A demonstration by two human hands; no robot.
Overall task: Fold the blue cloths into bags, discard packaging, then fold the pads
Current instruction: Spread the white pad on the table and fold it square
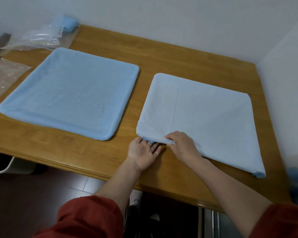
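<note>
Table (162, 54): right pad (196, 109) gripped; packaging (41, 36), perhaps bagged cloth (67, 23), far-left.

two pale blue pads lie on one wooden table (162, 54): the ten o'clock pad (69, 93) and the three o'clock pad (205, 117). two clear plastic bags sit at the table's edge, the eleven o'clock bag (40, 38) and the nine o'clock bag (3, 79). one folded blue cloth (68, 24) shows inside the eleven o'clock bag. two hands are in view, the left hand (143, 153) and the right hand (182, 145).
</note>
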